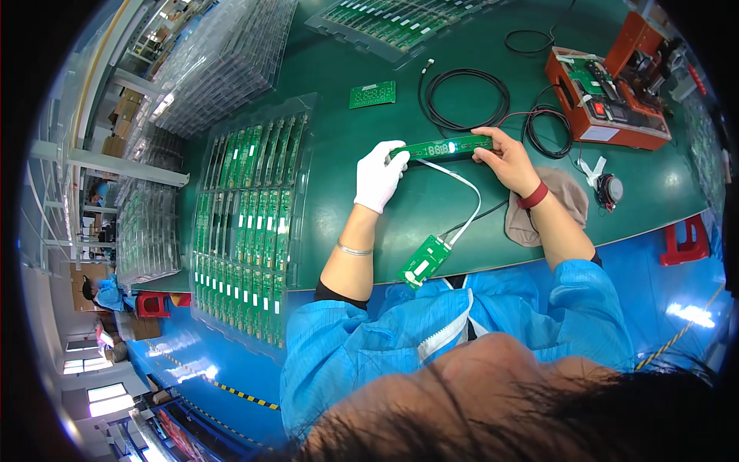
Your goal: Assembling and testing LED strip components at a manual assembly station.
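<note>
While hands [379, 175] grip board [440, 148] (tray [300, 192] full)

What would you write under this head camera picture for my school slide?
Gloved left hand and bare right hand hold a long green circuit board over a green table.

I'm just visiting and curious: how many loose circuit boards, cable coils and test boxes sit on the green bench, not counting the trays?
Long display board, held by left hand and right hand: 1
Small green boards: 2
Black cable coils: 3
Orange test box: 1
Total: 7
</note>
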A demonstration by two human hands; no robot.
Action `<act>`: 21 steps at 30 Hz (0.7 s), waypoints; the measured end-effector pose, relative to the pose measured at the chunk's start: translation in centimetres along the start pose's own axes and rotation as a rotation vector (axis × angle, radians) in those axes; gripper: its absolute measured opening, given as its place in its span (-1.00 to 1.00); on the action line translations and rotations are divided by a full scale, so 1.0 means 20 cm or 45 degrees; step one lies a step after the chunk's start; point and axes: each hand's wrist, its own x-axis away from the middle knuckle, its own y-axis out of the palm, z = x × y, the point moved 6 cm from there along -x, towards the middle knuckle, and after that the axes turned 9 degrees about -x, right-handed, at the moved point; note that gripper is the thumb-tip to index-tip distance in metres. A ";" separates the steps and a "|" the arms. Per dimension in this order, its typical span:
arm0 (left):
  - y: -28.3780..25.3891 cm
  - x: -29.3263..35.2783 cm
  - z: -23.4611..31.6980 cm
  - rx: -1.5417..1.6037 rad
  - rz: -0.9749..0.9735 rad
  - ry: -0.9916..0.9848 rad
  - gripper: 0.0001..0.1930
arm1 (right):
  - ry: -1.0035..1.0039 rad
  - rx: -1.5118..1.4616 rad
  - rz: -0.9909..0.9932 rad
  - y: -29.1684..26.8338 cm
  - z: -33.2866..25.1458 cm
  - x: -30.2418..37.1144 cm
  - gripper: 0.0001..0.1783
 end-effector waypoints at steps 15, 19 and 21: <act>0.02 0.04 0.03 -0.318 -0.035 0.157 -0.60 | 0.048 -0.042 0.054 -0.03 0.05 -0.01 -0.74; 0.03 0.03 0.00 -0.360 -0.014 0.200 -0.57 | 0.053 -0.021 0.065 -0.02 0.04 0.00 -0.76; 0.02 0.03 0.00 -0.372 0.005 0.233 -0.57 | 0.049 -0.014 0.066 -0.03 0.05 0.00 -0.76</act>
